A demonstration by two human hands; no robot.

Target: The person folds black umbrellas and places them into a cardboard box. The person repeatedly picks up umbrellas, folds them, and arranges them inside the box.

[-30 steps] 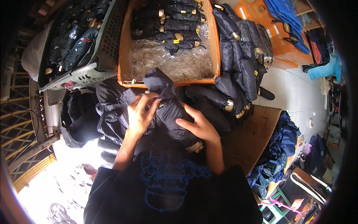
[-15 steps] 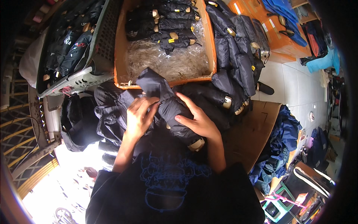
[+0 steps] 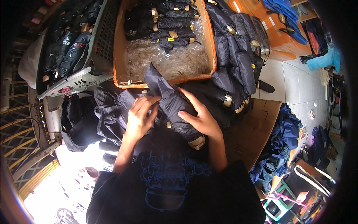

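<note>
A folded black umbrella (image 3: pixel 175 112) lies at a slant in front of my body, its beige handle end (image 3: pixel 197 142) toward me. My right hand (image 3: pixel 203 120) is wrapped round its far right side, thumb lying on top of the cloth. With bent, pinched fingers, my left hand (image 3: pixel 139 115) grips the cloth edge on the umbrella's left side. A loose flap of black fabric (image 3: pixel 156 80) sticks up past both hands at the far end. More dark cloth (image 3: pixel 123 106) lies bunched beside my left hand.
Ahead stands a carton (image 3: pixel 212 48) with an orange rim, holding several black umbrellas (image 3: pixel 173 23) and clear plastic. A grey plastic crate (image 3: pixel 80 84) of umbrellas is at left. Wrapped umbrellas (image 3: pixel 231 52) pile up at right, near a cardboard flap (image 3: pixel 248 132) and navy cloth (image 3: pixel 278 143).
The umbrella has shifted slightly and its loose flap has swung right, now narrower and more pointed. Both hands keep their hold, with the right thumb a little higher.
</note>
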